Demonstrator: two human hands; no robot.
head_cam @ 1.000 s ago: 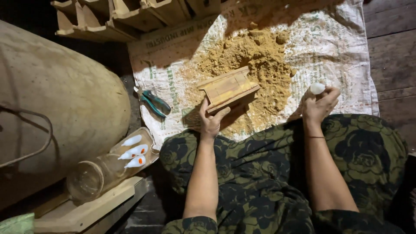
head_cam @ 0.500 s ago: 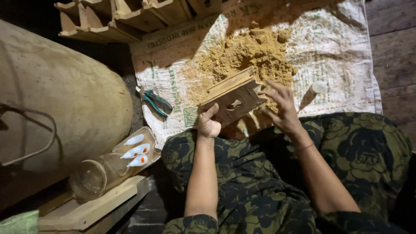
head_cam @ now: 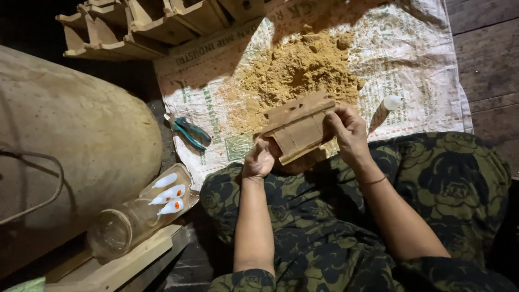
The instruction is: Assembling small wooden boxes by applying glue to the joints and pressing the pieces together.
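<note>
The right hand, which a second ago rested by the small white bottle on the printed sack, now joins the left hand, both sets of fingers closed on the wooden box, tipped up over the sawdust heap.

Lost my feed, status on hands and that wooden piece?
Left hand and right hand both grip small slatted brown wooden box, held above tan sawdust pile. Nothing obstructing.
</note>
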